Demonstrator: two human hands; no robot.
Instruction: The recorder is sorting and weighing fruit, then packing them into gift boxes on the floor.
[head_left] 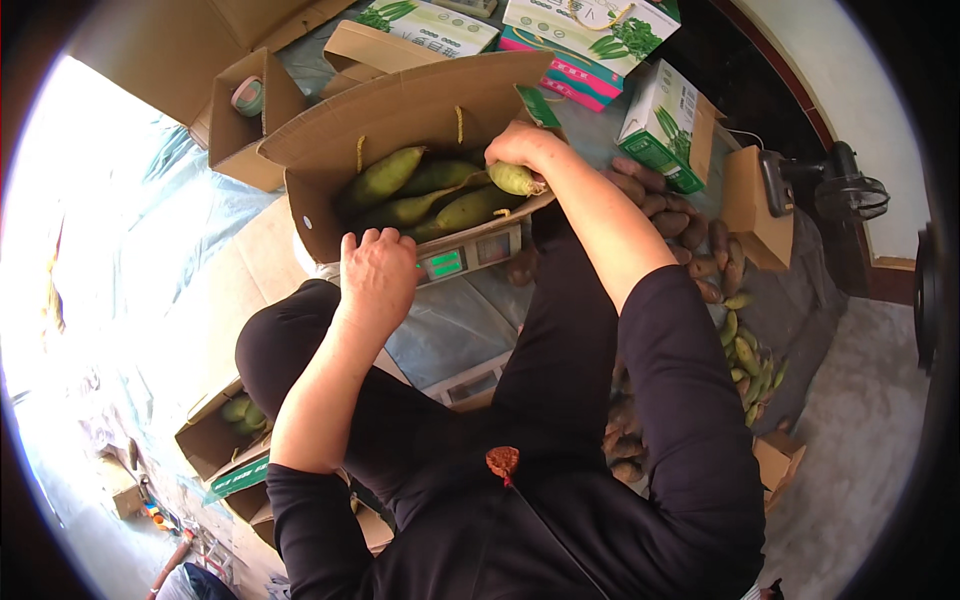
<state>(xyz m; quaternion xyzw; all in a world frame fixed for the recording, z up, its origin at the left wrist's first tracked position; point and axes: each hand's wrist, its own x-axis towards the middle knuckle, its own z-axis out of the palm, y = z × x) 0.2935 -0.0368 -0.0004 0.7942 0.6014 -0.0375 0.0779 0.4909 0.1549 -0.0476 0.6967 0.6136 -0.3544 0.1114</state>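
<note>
A brown cardboard box (pixel 325 215) with yellow rope handles stands in front of me, its top open. Several long green radishes (pixel 383 178) lie side by side in it. At the box's right end my right hand (pixel 520 150) is closed round a green radish (pixel 516 179), whose pale root end points to the right. My left hand (pixel 378 270) is curled over the near wall of the box, its fingertips on the rim. Just below that wall shows the green-lit display (pixel 443 263) of a scale; the box hides the scale's platform.
White and green printed cartons (pixel 655 125) and a pink carton (pixel 575 78) stand beyond the box. To the right lie reddish-brown root vegetables (pixel 690 225) and a heap of green radishes (pixel 748 360). A black fan (pixel 855 190) is at the far right. Another box of radishes (pixel 225 430) sits left.
</note>
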